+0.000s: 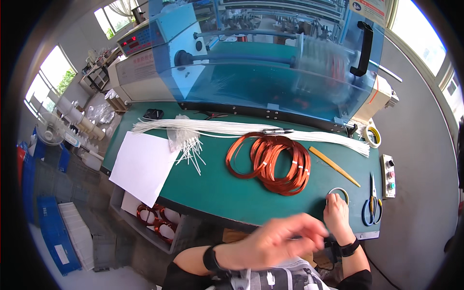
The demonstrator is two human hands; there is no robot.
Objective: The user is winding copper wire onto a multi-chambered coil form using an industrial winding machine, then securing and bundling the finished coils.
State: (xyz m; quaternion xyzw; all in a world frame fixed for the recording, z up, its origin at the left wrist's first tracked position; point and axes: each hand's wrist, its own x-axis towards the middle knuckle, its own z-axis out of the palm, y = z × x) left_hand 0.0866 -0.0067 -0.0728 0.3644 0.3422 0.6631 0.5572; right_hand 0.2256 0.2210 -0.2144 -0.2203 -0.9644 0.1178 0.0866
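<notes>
My right hand (pixel 337 215) is at the front right of the green tabletop, its fingers closed on the near edge of a thin, pale ring that looks like a roll of tape (pixel 346 194). In front of my body, my left hand (pixel 282 240) is blurred by motion; its fingers stretch toward the right, apart, with nothing visible in them. Beyond the hands lies a pile of copper wire coils (pixel 285 166), some bound with small white ties. A yellow-brown stick (pixel 334 166) and blue-handled scissors (pixel 372 205) lie near my right hand.
A long bundle of white sleeving (pixel 217 126) crosses the table (pixel 208 193), beside a bag of short pieces (pixel 182 137) and white paper (pixel 144 164). Behind stands a winding machine with a blue transparent cover (pixel 270 87). A button box (pixel 388 176) sits right; a grey bin (pixel 166 241) holds more coils.
</notes>
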